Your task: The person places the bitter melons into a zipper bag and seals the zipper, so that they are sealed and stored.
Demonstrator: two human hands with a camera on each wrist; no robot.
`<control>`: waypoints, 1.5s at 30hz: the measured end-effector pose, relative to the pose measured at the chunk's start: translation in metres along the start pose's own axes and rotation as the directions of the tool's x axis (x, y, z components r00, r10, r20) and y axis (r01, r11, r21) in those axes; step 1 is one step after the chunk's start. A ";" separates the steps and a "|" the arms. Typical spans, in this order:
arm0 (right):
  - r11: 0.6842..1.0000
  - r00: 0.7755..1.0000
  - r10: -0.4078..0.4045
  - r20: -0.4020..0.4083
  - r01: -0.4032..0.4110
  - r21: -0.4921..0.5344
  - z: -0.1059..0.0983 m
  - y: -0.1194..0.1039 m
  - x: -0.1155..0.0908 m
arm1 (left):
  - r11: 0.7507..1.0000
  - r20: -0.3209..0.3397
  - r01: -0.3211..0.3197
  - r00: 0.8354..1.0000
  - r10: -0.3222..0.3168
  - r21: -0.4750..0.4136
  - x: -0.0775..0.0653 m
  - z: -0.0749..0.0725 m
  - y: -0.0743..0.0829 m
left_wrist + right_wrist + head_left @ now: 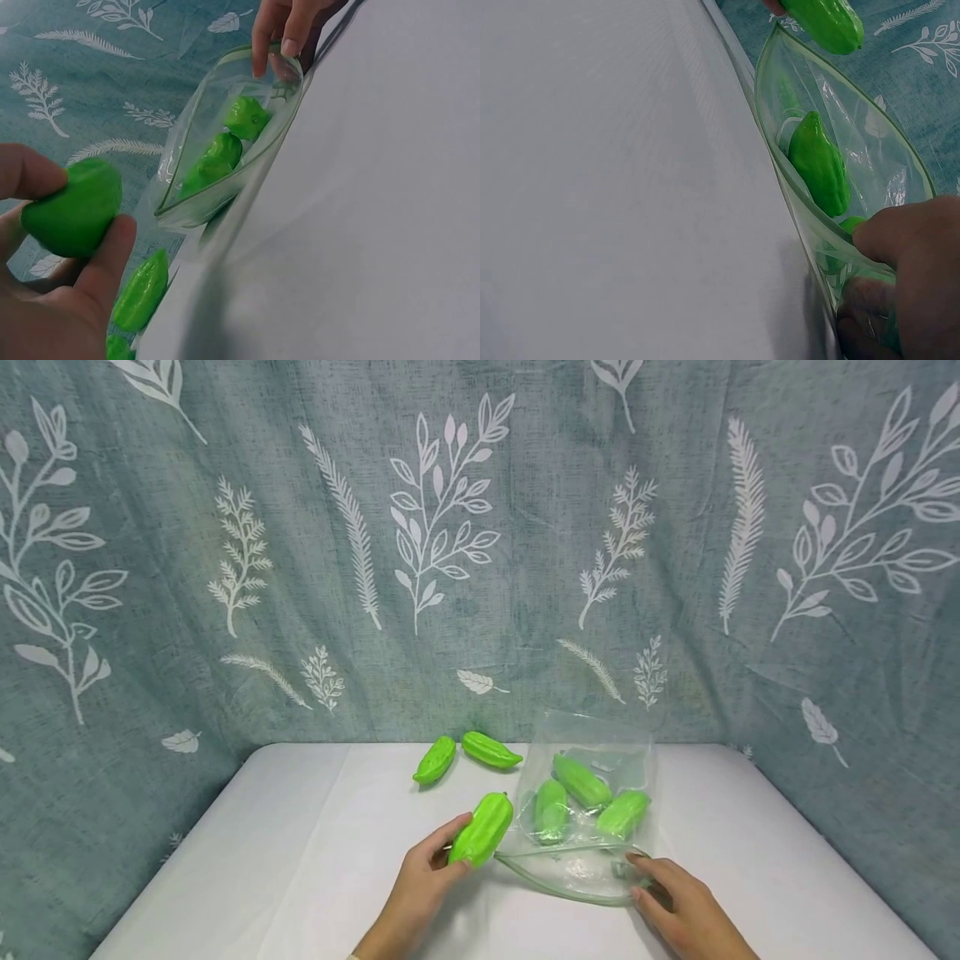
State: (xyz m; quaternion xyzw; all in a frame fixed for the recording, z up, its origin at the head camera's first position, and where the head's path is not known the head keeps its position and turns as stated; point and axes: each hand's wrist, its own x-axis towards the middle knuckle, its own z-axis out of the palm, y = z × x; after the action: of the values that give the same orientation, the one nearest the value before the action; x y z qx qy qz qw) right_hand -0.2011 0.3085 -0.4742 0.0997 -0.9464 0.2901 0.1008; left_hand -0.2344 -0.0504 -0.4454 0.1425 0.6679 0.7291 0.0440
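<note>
My left hand (422,878) grips a bright green, ridged gourd (483,828) between thumb and fingers, just left of the bag's mouth. The clear plastic bag (581,895) lies on the table with its green-edged mouth spread toward me. My right hand (686,900) pinches the right end of that mouth; in the right wrist view its thumb (885,229) lies over the edge, with fingers seen through the plastic. Inside the bag are three similar gourds, one upper (583,781), one left (551,810) and one right (624,814).
Two more green gourds lie near the table's back edge, a left one (435,760) and a right one (491,750), left of the bag. Behind the white table (315,860) hangs a grey-green curtain (525,568) with white leaf patterns.
</note>
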 end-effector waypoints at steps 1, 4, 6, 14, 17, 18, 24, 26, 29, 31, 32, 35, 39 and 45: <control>1.000 1.000 0.001 0.001 -0.001 0.001 0.000 0.000 0.000 | 1.000 0.017 0.000 1.000 0.000 -0.011 0.000 0.000 0.000; 1.000 1.000 0.006 0.003 -0.006 0.008 0.000 -0.001 0.001 | 0.999 0.077 0.010 0.997 -0.007 -0.036 0.000 -0.001 0.000; 1.000 1.000 0.010 0.006 -0.010 0.013 -0.001 -0.002 0.001 | 0.999 0.117 0.020 0.993 -0.015 -0.045 0.000 0.000 0.001; 1.000 1.000 0.005 0.006 -0.005 -0.008 -0.001 -0.002 0.000 | 0.999 0.194 0.035 0.981 -0.027 -0.039 -0.003 0.003 -0.001; 1.000 1.000 -0.002 0.004 0.002 -0.009 -0.001 -0.002 0.001 | 0.998 0.213 0.037 0.977 -0.024 -0.056 -0.003 0.003 -0.003; 1.000 1.000 -0.004 0.003 0.004 -0.007 -0.001 -0.002 0.000 | 0.997 0.224 0.038 0.974 -0.024 -0.060 -0.003 0.003 -0.003; 1.000 1.000 -0.005 0.001 0.006 -0.003 0.000 -0.002 0.001 | 0.999 0.279 0.017 0.960 -0.005 -0.043 -0.004 0.005 -0.006; 1.000 1.000 -0.008 -0.002 0.008 -0.005 0.000 -0.002 0.001 | 1.000 0.292 0.001 0.956 0.005 -0.021 -0.004 0.006 -0.008; 1.000 1.000 -0.012 -0.008 0.012 -0.011 0.000 -0.003 0.000 | 1.000 0.313 -0.013 0.949 0.014 -0.004 -0.005 0.007 -0.009; 1.000 1.000 -0.009 -0.009 0.009 -0.010 -0.001 -0.003 -0.001 | 1.000 0.330 -0.017 0.944 0.016 -0.001 -0.005 0.008 -0.009; 1.000 1.000 -0.006 -0.008 0.006 -0.010 -0.001 -0.003 -0.001 | 1.000 0.338 -0.016 0.941 0.016 -0.003 -0.005 0.008 -0.009; 1.000 1.000 0.002 -0.005 -0.002 -0.004 -0.002 -0.004 -0.001 | 1.000 0.363 -0.012 0.931 0.016 -0.015 -0.006 0.009 -0.009; 1.000 1.000 -0.013 -0.012 0.013 -0.005 -0.001 -0.003 -0.001 | 1.000 0.399 -0.022 0.917 0.027 -0.018 -0.006 0.009 -0.011; 1.000 0.999 -0.030 -0.027 0.030 -0.006 0.001 -0.002 -0.001 | 0.999 0.456 -0.041 0.889 0.051 -0.032 -0.008 0.009 -0.014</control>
State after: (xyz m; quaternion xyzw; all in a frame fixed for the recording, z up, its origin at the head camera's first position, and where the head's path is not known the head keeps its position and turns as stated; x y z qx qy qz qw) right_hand -0.2001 0.3061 -0.4739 0.1095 -0.9442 0.2872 0.1183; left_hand -0.2266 -0.0426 -0.4595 0.3252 0.6275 0.6831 0.1837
